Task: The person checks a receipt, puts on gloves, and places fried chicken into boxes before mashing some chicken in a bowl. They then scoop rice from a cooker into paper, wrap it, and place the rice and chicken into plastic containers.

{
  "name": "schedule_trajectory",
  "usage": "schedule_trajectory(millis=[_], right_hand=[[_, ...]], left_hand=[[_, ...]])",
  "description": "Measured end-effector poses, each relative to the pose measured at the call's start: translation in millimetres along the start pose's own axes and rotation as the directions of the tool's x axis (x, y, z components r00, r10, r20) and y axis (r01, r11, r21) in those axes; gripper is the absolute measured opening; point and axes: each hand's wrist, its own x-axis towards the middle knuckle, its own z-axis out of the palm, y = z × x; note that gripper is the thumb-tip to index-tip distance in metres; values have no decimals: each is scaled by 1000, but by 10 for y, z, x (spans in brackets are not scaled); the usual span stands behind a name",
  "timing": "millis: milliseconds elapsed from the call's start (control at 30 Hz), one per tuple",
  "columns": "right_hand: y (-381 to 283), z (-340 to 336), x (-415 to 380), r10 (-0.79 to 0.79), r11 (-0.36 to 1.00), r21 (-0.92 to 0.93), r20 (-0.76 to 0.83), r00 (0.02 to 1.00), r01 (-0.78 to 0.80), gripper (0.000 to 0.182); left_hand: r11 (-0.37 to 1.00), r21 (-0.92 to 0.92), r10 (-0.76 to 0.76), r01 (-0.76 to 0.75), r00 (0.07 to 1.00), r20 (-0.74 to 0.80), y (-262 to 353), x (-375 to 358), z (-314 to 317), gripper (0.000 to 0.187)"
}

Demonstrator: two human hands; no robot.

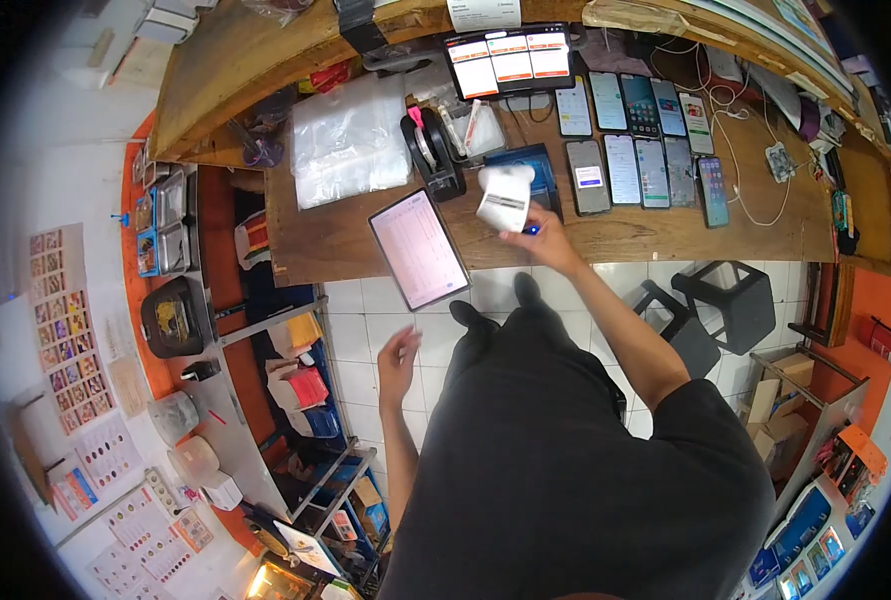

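Landmark for all positions: the tablet [418,250], lit, its near end projecting past the front edge of the wooden table [345,235].

The right hand [545,240] is to the right of the tablet, raised over the table edge. Its fingers are closed on the lower end of a white paper slip [505,203]. The slip extends from the fingertips away from the person, between the hand and the tape dispenser [430,150], and bears dark print. A small dark item with a blue light [532,230] shows at the same fingers; it appears to be held there, though its type cannot be confirmed.

The left hand [398,360] is on the near side of the tablet, apart from it, above the tiled floor [350,335]. Its fingers are half bent and loosely spread.

The tape dispenser stands just beyond the tablet. Clear plastic bags [350,140] lie beyond it to the left. A lit monitor [510,62] stands farther beyond. To the tablet's right, past the slip, 10 phones [622,170] lie in 2 rough rows.
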Motion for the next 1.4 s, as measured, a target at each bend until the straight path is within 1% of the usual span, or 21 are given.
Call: schedule_trajectory(millis=[67, 133, 167, 300, 333, 400, 467, 500, 533, 567, 600, 633, 667, 733, 800, 933, 1033, 1100, 1200, 1300, 1400], right_hand=[[-127, 141, -58, 189, 954, 199, 181, 965, -224, 42], [-275, 308, -90, 130, 948, 244, 283, 950, -203, 59], [-447, 407, -133, 134, 935, 282, 285, 949, -217, 76], [-813, 499, -253, 125, 969, 168, 300, 946, -181, 91], [-916, 457, -256, 121, 968, 174, 298, 947, -179, 91], [-1195, 284, -296, 358, 924, -5, 367, 859, -383, 78], [-1529, 42, -289, 509, 791, -548, 343, 789, -272, 60], [-1621, 27, -288, 506, 794, -546, 350, 788, -268, 60], [-1686, 5, -297, 247, 869, -484, 239, 939, -105, 52], [-1714, -12, -319, -35, 892, -447, 98, 995, 75, 45], [-1686, 6, -288, -31, 892, -446, 95, 995, 71, 45], [-1636, 53, -208, -187, 869, -419, 214, 959, 263, 45], [-1612, 82, -146, -338, 814, -371, 324, 884, 447, 45], [-1662, 50, -18, 37, 900, -389, 516, 856, 196, 30], [-1703, 34, 79, 99, 818, -522, 539, 837, 239, 27], [-1727, 75, 110, 115, 840, -501, 540, 833, 209, 30], [-1804, 146, 110, 55, 862, -460, 507, 860, 216, 27], [-1730, 205, 121, -82, 795, -478, 524, 848, 373, 23], [-1687, 251, 134, -187, 795, -415, 525, 830, 441, 19], [-1874, 97, 195, -98, 878, -370, 478, 873, 302, 22], [-2052, -237, 300, 121, 911, -410, 357, 926, 39, 25]], left_hand=[[976, 186, 109, -112, 994, 29, 934, 307, 249, 35], [959, 31, 278, -281, 958, 72, 1335, 653, 461, 36], [962, -40, 271, -269, 957, 107, 1528, 771, 531, 35], [965, -191, 217, -179, 954, 205, 1979, 998, 690, 28], [966, -184, 217, -180, 954, 206, 2047, 1029, 728, 28], [912, -271, 348, -307, 930, 118, 2133, 1042, 755, 21], [877, 6, 479, -480, 877, 23, 2219, 951, 693, 24], [890, 75, 445, -449, 893, 59, 2286, 875, 648, 27], [898, 141, 406, -417, 909, 98, 2352, 810, 615, 30], [899, 140, 403, -414, 910, 101, 2391, 788, 592, 30], [859, 195, 409, -474, 862, 299, 2420, 769, 562, 32], [807, 233, 386, -542, 784, 486, 2461, 751, 529, 33], [805, 232, 388, -546, 780, 490, 2534, 717, 486, 33], [807, 307, 244, -505, 757, 606, 2699, 642, 383, 30], [776, 392, 210, -493, 789, 577, 2720, 687, 352, 24], [863, 246, 281, -441, 824, 491, 2599, 672, 368, 22], [915, 150, 283, -374, 862, 421, 2467, 710, 401, 26], [920, 124, 306, -373, 877, 370, 2398, 734, 396, 29], [965, -50, 257, -256, 900, 352, 2332, 716, 326, 28], [903, 10, 419, -429, 886, 201, 2467, 666, 208, 28], [935, 169, 316, -313, 949, 8, 2447, 698, -69, 29]])
